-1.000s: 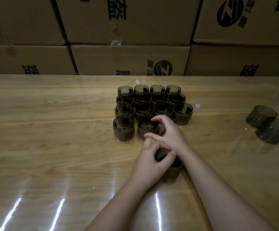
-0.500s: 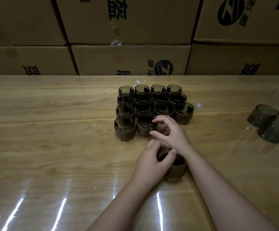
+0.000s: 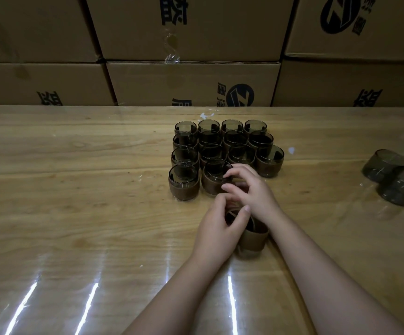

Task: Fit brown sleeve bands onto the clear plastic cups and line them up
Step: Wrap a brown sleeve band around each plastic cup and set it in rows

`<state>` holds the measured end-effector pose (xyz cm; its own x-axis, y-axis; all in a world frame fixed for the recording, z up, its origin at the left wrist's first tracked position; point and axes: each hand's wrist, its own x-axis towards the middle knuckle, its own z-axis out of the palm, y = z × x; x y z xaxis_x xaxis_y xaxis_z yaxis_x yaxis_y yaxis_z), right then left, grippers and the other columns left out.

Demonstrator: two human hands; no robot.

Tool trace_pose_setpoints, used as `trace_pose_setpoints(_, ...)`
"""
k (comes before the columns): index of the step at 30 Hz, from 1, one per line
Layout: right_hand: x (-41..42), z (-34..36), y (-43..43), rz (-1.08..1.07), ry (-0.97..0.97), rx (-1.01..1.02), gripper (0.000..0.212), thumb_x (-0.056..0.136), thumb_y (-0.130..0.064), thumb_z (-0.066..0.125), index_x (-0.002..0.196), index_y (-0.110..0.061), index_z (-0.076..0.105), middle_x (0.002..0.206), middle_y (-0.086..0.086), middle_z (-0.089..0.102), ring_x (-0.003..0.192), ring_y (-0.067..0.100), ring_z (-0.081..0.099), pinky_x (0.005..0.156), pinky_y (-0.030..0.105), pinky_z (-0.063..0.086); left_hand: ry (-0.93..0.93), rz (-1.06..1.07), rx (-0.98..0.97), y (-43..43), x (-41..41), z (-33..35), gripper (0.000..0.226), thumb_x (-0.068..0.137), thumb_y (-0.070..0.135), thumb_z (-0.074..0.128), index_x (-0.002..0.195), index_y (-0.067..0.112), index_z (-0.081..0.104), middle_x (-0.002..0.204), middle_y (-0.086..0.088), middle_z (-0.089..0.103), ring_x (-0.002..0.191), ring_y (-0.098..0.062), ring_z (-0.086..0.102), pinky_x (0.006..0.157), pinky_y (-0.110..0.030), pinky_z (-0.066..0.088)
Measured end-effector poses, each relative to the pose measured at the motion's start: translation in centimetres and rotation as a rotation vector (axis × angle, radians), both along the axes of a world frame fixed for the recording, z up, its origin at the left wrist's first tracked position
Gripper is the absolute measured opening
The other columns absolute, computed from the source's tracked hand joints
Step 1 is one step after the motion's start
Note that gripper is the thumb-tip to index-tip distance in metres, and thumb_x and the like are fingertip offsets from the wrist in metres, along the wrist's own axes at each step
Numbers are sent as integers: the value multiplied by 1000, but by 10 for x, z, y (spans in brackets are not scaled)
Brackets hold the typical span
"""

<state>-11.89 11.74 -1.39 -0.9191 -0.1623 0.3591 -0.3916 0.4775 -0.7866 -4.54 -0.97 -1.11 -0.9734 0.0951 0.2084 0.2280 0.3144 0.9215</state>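
The left hand [image 3: 217, 233] is wrapped round a cup [image 3: 254, 240] just near of the group, thumb hooked over its rim and fingers hidden behind it. The cup wears its brown sleeve band [image 3: 252, 244] low on the wall, and it sits on or barely above the table [image 3: 75, 213]. The right hand [image 3: 254, 192] crosses just far of it with fingers curled and the index tip at the rim of the right-hand cup of the near row [image 3: 211, 183]. I cannot tell whether it pinches anything or only steadies that cup.

Beyond the hands, the block of finished cups [image 3: 222, 141] stands in tight rows of four. Its near row holds only two, the other being the left cup [image 3: 184, 184], so the right half of that row is open. Far to the right, well apart, lie two bare cups [image 3: 384, 164] waiting for bands. Stacked cartons [image 3: 191, 83] wall the far edge.

The band looks seated, so the step in hand is likely lining up. The next move calls for sliding the held cup far and slightly right into the gap beside the second near cup, upright and touching, without nudging the neighbours out of row
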Motion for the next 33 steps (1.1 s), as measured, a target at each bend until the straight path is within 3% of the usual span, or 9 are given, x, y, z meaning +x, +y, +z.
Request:
trace_pose_setpoints(7,2,3,1,23,-37,-53,34,88,-15,69,104,-43,59,121,-22,50,112,-5,51,88,10,45,1,-15,12,1,-1,-1,15,92,29,64,105,30,57,101,16,64,96,5,58,80,-14,46)
trace_pose_setpoints(12,2,3,0,15,-24,-27,26,88,-15,68,103,-36,62,123,-23,49,107,-16,47,85,1,40,21,-27,9,1,-1,-2,18,90,33,61,107,25,61,103,10,65,96,0,60,82,-21,48)
trace_pose_setpoints(18,1,3,1,-23,9,36,21,88,-15,68,107,-24,66,124,-20,51,114,4,52,92,15,43,64,-47,-17,1,0,-3,23,89,37,57,106,23,63,105,10,64,97,3,58,82,-16,45)
trace_pose_setpoints(24,2,4,0,-20,1,22,22,88,-14,68,109,-20,67,121,-19,52,114,6,53,88,9,43,52,-61,17,0,-3,-4,9,94,26,61,102,25,64,103,5,63,95,1,58,82,-15,44)
trace_pose_setpoints(33,2,3,0,-28,-12,4,23,87,-13,69,109,-20,67,117,-23,51,114,8,55,88,8,45,49,-63,28,1,-5,-4,11,87,40,55,94,34,60,100,5,63,92,-1,57,81,-18,44)
